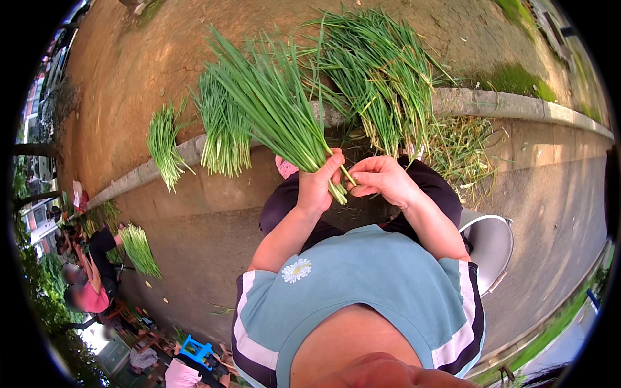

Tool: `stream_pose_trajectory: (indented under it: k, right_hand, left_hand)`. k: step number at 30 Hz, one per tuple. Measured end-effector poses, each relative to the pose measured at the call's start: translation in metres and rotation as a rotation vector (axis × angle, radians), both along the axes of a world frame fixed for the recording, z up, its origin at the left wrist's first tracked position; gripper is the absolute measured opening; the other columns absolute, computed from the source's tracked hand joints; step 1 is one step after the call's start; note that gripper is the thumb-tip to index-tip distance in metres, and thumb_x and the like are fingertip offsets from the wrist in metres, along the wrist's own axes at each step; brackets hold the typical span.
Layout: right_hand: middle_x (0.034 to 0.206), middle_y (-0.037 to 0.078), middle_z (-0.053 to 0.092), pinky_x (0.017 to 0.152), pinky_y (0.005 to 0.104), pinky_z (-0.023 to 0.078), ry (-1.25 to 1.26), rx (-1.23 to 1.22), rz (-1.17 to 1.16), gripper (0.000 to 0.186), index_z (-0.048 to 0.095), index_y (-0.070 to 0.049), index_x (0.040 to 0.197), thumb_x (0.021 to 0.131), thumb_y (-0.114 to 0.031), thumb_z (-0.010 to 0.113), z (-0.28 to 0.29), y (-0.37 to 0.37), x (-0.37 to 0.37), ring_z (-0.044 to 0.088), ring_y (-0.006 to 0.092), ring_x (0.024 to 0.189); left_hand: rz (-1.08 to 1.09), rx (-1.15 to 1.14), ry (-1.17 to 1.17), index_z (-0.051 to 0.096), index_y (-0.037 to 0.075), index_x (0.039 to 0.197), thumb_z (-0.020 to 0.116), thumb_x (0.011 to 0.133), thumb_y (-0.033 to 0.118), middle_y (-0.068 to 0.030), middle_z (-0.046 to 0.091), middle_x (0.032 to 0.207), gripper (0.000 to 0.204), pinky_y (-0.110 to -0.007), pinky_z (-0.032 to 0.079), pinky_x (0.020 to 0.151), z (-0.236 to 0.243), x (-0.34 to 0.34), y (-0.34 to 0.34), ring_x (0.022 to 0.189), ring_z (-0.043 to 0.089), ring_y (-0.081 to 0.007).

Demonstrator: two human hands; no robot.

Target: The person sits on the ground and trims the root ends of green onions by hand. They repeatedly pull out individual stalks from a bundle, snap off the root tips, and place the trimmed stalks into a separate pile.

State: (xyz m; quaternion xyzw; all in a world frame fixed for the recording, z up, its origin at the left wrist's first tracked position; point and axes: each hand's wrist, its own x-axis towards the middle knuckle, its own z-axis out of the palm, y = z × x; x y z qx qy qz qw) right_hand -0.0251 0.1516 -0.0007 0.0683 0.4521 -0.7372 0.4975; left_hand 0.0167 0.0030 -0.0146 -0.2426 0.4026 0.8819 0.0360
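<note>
My left hand (315, 187) is wrapped round a bunch of garlic chives (275, 110), just above their pale cut ends. The long green leaves fan out up and to the left. My right hand (389, 182) is beside it, thumb and fingertips pinched on the lower end of a single chive stalk (348, 174) that sticks out from the bunch. A large loose heap of chives (381, 84) lies ahead of my right hand, across the kerb. Two sorted bundles, a nearer bundle (223, 126) and a smaller bundle (167, 145), rest along the kerb to the left.
Discarded yellowish leaves (459, 152) litter the road right of the heap. A concrete kerb (504, 103) divides bare soil from road. A grey bucket (490, 249) stands by my right side. At left are another chive bundle (139, 249), seated people (94, 291) and a blue stool (196, 349).
</note>
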Motion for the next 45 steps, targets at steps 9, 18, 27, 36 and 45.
stream_pose_trajectory:
  k: [9,18,27,36,45]
  right_hand:
    - [0.072,0.005,0.054,0.061,0.0242,0.05,-0.146,-0.127,-0.062,0.017,0.053,0.003,0.088,0.079,-0.011,0.052,-0.011,-0.005,0.004,0.054,0.0105,0.062]
    - [0.079,0.008,0.057,0.061,0.0246,0.049,0.133,-0.042,-0.064,0.022,0.052,0.002,0.094,0.08,-0.015,0.051,-0.003,-0.007,0.005,0.056,0.0112,0.069]
    - [0.081,0.012,0.06,0.062,0.0241,0.049,0.083,-0.014,0.008,0.022,0.053,0.005,0.094,0.08,-0.011,0.05,0.004,0.0,0.0,0.058,0.0136,0.065]
    - [0.076,0.015,0.059,0.056,0.0227,0.048,-0.213,-0.1,-0.103,0.018,0.053,0.006,0.089,0.077,-0.007,0.051,-0.002,0.002,-0.002,0.057,0.015,0.058]
    - [0.075,0.014,0.059,0.061,0.0253,0.05,-0.116,-0.064,0.004,0.017,0.054,0.006,0.088,0.076,-0.005,0.052,-0.001,0.004,-0.005,0.058,0.016,0.062]
  left_hand:
    - [-0.005,0.101,0.0,0.053,0.002,0.087,0.058,0.075,0.008,-0.0036,0.053,0.072,0.015,-0.018,0.034,0.043,-0.002,-0.002,-0.002,0.048,0.043,-0.0073]
    - [-0.014,0.063,-0.008,0.052,0.002,0.091,0.058,0.074,0.005,-0.0036,0.054,0.073,0.019,-0.017,0.037,0.045,0.0,-0.004,-0.001,0.051,0.045,-0.0067]
    - [-0.029,0.011,0.007,0.051,0.002,0.091,0.057,0.075,0.006,-0.0042,0.054,0.073,0.017,-0.018,0.038,0.046,-0.001,-0.002,0.0,0.052,0.045,-0.0066]
    - [-0.055,0.03,0.018,0.051,0.003,0.091,0.055,0.077,0.007,-0.0064,0.056,0.075,0.016,-0.018,0.036,0.046,-0.002,-0.004,-0.001,0.051,0.044,-0.0065]
    - [-0.103,0.029,0.016,0.051,0.002,0.093,0.055,0.077,0.007,-0.0079,0.056,0.073,0.017,-0.021,0.04,0.046,-0.004,-0.002,-0.004,0.049,0.045,-0.0081]
